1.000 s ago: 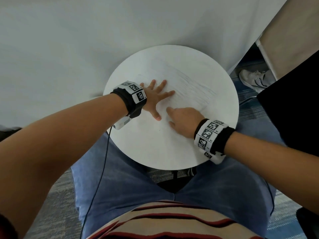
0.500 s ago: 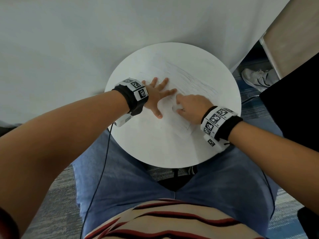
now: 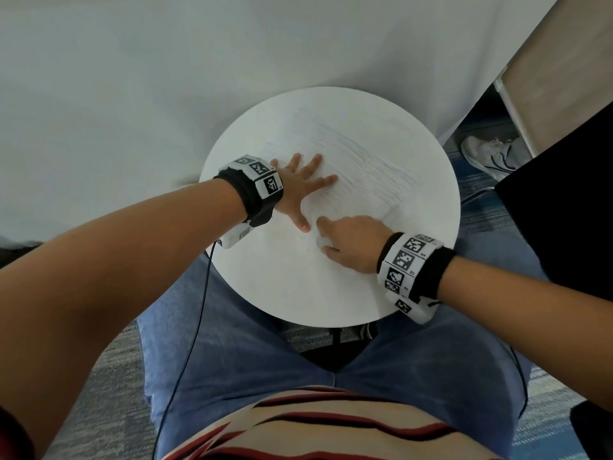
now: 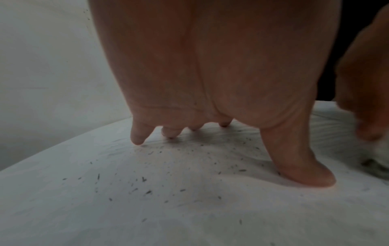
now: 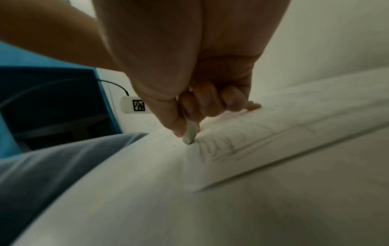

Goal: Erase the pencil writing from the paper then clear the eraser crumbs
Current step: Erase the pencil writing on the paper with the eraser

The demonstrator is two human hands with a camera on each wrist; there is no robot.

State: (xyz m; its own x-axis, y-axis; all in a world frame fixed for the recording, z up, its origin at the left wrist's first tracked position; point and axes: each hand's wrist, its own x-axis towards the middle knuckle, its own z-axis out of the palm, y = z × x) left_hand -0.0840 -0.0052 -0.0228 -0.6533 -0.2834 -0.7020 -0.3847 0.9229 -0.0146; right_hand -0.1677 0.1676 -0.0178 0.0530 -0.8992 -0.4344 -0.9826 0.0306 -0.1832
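Note:
A white sheet of paper (image 3: 365, 167) with faint pencil lines lies on the round white table (image 3: 298, 293). My left hand (image 3: 300, 189) lies flat on the paper with fingers spread, holding it down. My right hand (image 3: 345, 240) pinches a small white eraser (image 5: 190, 133) between thumb and fingers, its tip pressed on the paper beside pencil scribbles (image 5: 223, 146). Dark eraser crumbs (image 4: 147, 183) are scattered on the paper under and around my left hand (image 4: 210, 83), whose thumb (image 4: 305, 171) presses down.
The table stands against a white cloth (image 3: 166, 78) behind it. My knees in blue jeans (image 3: 248, 370) sit under the near edge. A black cable (image 3: 195, 310) hangs from my left wrist. A shoe (image 3: 491, 154) and a dark shape (image 3: 564, 200) are at the right.
My right hand with the eraser slid up the paper toward my left fingers, then came back down toward me near the left thumb. The left hand has stayed flat on the paper.

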